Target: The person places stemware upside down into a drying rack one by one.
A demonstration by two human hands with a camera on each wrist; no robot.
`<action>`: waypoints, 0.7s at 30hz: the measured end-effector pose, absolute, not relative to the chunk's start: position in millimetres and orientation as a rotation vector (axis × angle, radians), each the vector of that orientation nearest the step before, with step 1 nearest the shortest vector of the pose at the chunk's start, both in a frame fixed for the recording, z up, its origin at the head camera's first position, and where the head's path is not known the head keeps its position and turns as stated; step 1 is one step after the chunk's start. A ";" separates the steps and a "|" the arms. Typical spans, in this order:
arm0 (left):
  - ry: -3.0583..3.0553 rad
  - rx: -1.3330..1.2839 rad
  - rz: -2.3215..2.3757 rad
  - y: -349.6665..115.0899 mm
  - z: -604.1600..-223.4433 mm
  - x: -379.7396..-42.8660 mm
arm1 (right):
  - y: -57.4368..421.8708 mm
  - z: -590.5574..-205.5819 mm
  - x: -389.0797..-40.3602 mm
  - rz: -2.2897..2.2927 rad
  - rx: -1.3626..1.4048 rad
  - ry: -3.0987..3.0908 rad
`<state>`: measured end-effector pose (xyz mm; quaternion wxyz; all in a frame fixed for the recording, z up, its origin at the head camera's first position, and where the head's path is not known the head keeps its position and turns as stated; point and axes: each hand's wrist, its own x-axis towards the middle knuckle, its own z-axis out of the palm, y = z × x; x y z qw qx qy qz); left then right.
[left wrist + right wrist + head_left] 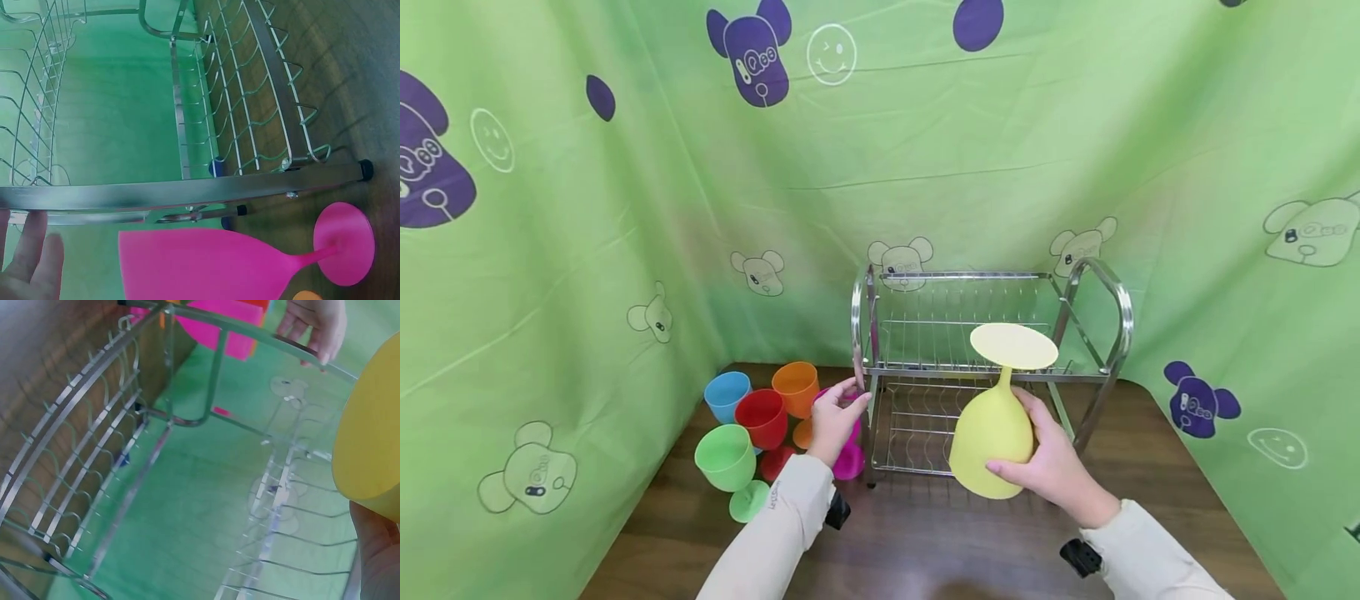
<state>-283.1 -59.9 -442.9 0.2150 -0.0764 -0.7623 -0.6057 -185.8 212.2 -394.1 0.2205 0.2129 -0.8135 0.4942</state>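
Observation:
A yellow plastic goblet (992,437), upside down with its round foot on top, is held around the bowl by my right hand (1056,467). Part of its bowl (375,434) fills the right side of the right wrist view. It is in front of a two-tier metal dish rack (955,372), overlapping the rack's right half in the head view. My left hand (835,421) grips the rack's left upright, thumb toward the near side. In the left wrist view, fingers (31,250) lie against that metal bar. A magenta goblet (206,262) stands close beside the same upright.
Left of the rack, several upright goblets stand on the wooden table (917,542): green (725,458), blue (727,397), red (762,419) and orange (795,389). A green printed cloth (955,150) hangs behind and along both sides.

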 end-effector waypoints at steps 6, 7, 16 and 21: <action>-2.148 -0.239 -1.841 -63.9 -440.7 -288.2 | 215.8 -369.6 -192.2 1.335 0.556 -2.281; -2.146 -0.243 -1.872 -64.5 -440.4 -289.6 | 216.7 -365.0 -193.3 1.328 0.551 -2.286; -2.181 -0.307 -1.984 -65.5 -418.6 -276.1 | 220.3 -329.3 -205.1 1.391 0.516 -2.296; -2.186 -0.337 -1.935 -65.8 -428.5 -282.9 | 215.9 -314.0 -214.2 1.500 0.476 -2.305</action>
